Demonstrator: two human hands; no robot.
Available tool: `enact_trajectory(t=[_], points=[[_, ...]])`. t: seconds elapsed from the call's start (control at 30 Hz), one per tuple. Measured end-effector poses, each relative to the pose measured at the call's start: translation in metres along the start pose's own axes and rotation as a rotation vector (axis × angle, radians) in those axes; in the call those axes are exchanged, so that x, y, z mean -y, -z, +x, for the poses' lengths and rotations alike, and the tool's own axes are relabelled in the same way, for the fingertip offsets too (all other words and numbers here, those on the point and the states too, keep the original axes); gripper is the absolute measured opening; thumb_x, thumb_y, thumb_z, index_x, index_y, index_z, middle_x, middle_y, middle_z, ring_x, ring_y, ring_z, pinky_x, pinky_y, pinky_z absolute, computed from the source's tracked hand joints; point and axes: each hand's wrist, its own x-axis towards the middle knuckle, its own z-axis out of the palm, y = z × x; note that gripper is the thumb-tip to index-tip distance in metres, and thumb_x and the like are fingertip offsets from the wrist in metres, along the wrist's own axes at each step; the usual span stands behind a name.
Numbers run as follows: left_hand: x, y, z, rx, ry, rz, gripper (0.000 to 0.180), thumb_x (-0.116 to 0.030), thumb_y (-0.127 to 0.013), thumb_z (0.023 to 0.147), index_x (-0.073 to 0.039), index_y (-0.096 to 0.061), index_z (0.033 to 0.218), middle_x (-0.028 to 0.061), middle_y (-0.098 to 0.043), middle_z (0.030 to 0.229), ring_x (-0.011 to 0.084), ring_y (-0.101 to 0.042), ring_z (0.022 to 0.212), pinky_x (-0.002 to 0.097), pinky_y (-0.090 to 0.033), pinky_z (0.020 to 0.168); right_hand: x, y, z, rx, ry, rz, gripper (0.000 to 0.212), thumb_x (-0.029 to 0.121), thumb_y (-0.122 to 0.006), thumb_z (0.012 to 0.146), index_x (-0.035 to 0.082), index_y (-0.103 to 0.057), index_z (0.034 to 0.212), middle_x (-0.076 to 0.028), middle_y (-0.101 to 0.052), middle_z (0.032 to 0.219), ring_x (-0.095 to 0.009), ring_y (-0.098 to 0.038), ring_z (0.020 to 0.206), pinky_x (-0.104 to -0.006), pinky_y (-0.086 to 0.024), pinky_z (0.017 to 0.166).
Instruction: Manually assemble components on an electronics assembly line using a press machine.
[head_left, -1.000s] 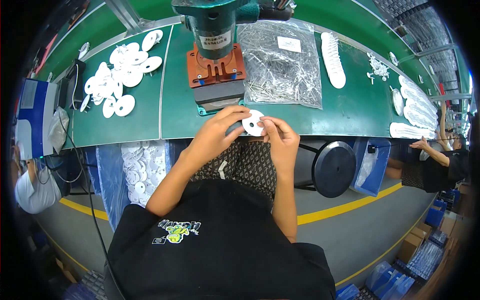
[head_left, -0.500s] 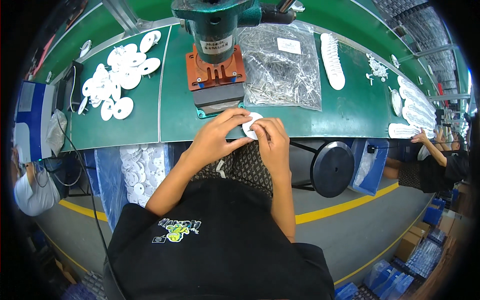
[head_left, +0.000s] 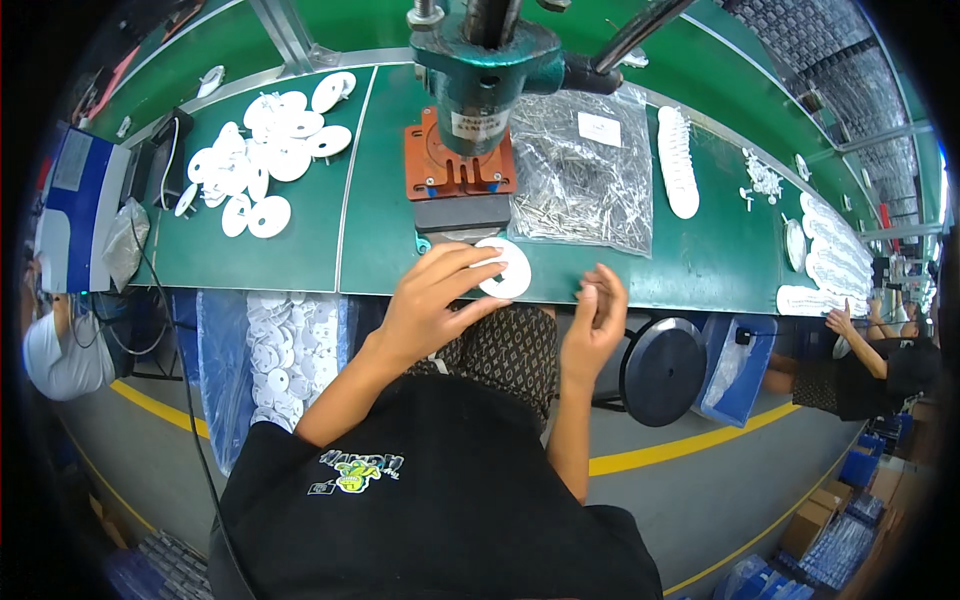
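My left hand [head_left: 432, 300] is closed on a white disc [head_left: 516, 270] with a hole in it. Thumb and fingers grip the disc's left side at the bench's front edge, just below the press. Off to the right of the disc, my right hand [head_left: 598, 322] is raised with its fingers loosely bent and apart; nothing shows in it. Right above my left hand stands a green hand press [head_left: 487, 80] over an orange metal fixture [head_left: 425, 165] on a dark block [head_left: 462, 214].
A clear bag of metal pins [head_left: 580, 180] lies right of the press. White discs with stems [head_left: 288, 160] are piled at left; a row of discs [head_left: 678, 165] and small white parts [head_left: 763, 180] lie right. Below the bench are a lined bin of discs [head_left: 290, 350] and a round black stool [head_left: 662, 372].
My right hand has let go of the white disc and moved right, away from it. The left hand still holds the disc. The view has shifted, so the bench appears lower.
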Motion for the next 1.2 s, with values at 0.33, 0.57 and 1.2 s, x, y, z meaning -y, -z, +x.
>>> enact_trajectory(t=[0.33,0.57,1.2], points=[[0.025,0.020,0.054,-0.290,0.005,0.556,0.043,-0.029,-0.079,0.080,-0.004,-0.069,0.114,0.0120,-0.065,0.125,0.0376,-0.046,0.132,0.0562,-0.033,0.107,-0.008,-0.015,0.004,0.049,0.369,-0.418,0.011,0.000,-0.062,0.089,0.002,-0.068,0.099,-0.011,-0.068,0.096,-0.030,-0.060,0.092,-0.0386,-0.047,0.085],[0.018,0.016,0.068,-0.107,0.029,0.539,0.064,-0.033,-0.078,0.081,0.001,-0.055,0.129,0.0216,-0.054,0.133,0.0411,-0.041,0.136,0.0521,-0.029,0.117,0.047,-0.022,0.040,-0.003,0.421,-0.148,0.036,-0.003,-0.065,0.085,-0.003,-0.060,0.120,-0.017,-0.063,0.116,-0.029,-0.061,0.105,-0.0377,-0.049,0.091],[0.029,0.022,0.081,-0.055,0.186,0.326,0.054,-0.011,-0.072,0.080,-0.001,-0.054,0.130,0.0209,-0.057,0.124,0.0349,-0.062,0.102,0.0417,-0.052,0.084,0.130,0.003,0.040,0.337,0.720,0.976,0.061,0.039,-0.022,0.104,0.008,-0.055,0.063,-0.010,-0.063,0.062,-0.023,-0.058,0.058,-0.0415,-0.046,0.075]])
